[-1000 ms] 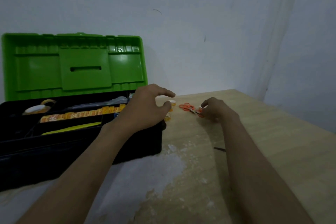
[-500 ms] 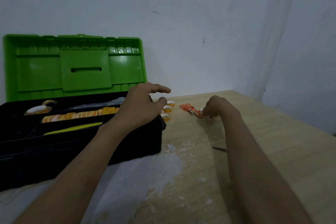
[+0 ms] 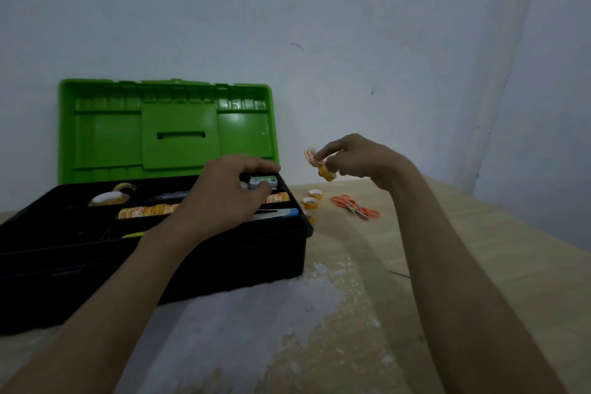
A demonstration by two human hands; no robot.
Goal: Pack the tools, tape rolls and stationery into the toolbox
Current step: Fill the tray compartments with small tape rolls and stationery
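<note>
The left hand [image 3: 224, 193] pinches a small white box [image 3: 263, 182] in its grip over the right end of the toolbox [image 3: 224, 265]. Right of the toolbox, the right hand [image 3: 361, 158] pinches two tape rolls [image 3: 326, 172].

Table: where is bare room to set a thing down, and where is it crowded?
Bare: the table right of the scissors, up to its right edge, and the front patch between the toolbox and the right forearm. Crowded: the gap between toolbox and scissors, where small tape rolls lie.
</note>
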